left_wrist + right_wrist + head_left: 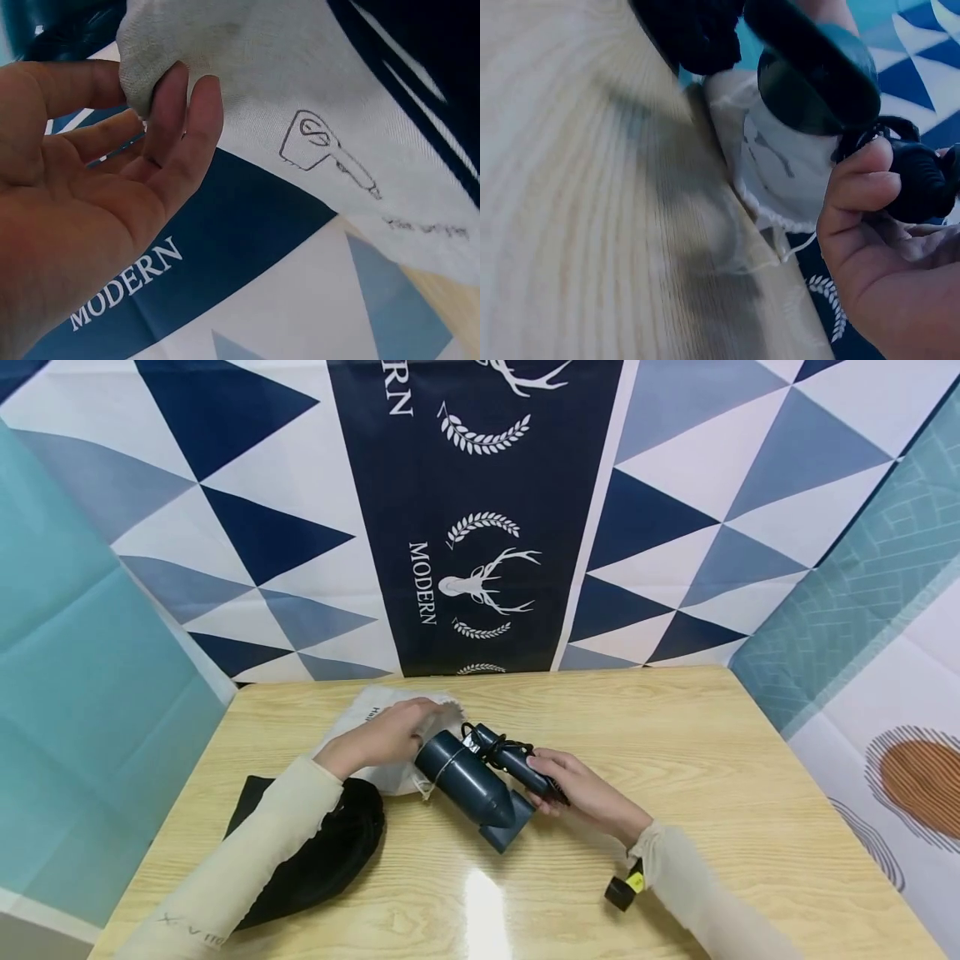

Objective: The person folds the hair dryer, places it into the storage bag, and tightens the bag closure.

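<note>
A dark blue hair dryer (465, 781) with a folded handle is in my right hand (581, 789), clear of the table and tilted with its nozzle toward the front. The fingers grip the handle, which has its black cord wound around it. Beside the dryer's rear end, my left hand (386, 737) pinches the rim of a white drawstring cloth bag (401, 778). In the left wrist view, thumb and fingers hold the cloth edge, and the bag (247, 97) carries a printed line drawing. The right wrist view shows the bag (776, 165) beyond the dryer (817, 79).
A black cloth item (341, 852) lies on the table's left side, partly under my left forearm. The wooden table (652, 727) ends at a patterned curtain (487, 485) behind. Near my right wrist is a small black piece with a yellow label (621, 892).
</note>
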{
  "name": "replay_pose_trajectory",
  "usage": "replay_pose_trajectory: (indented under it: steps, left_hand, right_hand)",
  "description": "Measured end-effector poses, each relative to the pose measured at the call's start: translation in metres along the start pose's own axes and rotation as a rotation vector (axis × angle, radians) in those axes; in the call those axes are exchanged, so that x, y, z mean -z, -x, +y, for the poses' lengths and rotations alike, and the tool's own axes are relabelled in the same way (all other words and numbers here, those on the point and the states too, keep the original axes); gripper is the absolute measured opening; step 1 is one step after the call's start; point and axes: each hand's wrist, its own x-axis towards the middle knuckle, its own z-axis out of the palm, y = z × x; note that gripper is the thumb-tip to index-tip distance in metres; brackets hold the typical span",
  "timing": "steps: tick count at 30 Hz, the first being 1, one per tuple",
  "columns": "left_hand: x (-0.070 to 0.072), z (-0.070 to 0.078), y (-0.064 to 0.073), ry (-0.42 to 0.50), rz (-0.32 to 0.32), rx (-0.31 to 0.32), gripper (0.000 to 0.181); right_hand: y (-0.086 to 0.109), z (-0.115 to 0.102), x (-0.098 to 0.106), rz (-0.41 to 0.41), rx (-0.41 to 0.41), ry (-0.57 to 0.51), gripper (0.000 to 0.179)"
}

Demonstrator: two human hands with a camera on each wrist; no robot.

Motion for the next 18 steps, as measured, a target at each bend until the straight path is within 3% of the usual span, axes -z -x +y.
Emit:
replay_pose_trajectory:
  steps: [4, 11, 18]
  left_hand:
    - [0.004, 0.001, 0.003, 0.060, -0.051, -0.012, 0.066]
    - [0.008, 0.007, 0.004, 0.148, -0.104, 0.026, 0.053]
    - [0.002, 0.016, 0.003, 0.044, -0.040, 0.007, 0.048]
  right_hand:
    - [-0.010, 0.003, 0.009, -0.063, -0.014, -0.082, 0.032]
    - [-0.022, 0.004, 0.018, -0.080, -0.045, -0.045, 0.035]
    - [-0.028, 0.007, 0.015, -0.057, -0.049, -0.014, 0.033]
